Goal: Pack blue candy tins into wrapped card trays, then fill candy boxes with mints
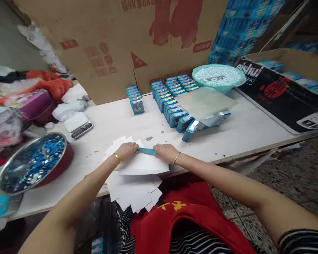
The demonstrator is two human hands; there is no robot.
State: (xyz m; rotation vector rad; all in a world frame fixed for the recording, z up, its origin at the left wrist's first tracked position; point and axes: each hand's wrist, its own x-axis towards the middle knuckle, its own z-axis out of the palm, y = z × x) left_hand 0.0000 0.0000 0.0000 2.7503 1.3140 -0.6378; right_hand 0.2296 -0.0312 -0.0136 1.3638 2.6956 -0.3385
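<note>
Loose white sheets (134,190) lie under my wrists while my left hand (125,151) and right hand (166,153) pinch one flat blue strip (147,151) between them, unfolded, with rows of finished blue boxes (172,98) standing beyond.

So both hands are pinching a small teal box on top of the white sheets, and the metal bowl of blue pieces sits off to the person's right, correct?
Not quite. The head view shows the metal bowl of blue pieces off to the person's left, not right. The rest holds: the left hand and right hand both pinch the small teal box on top of the white sheets.
</note>
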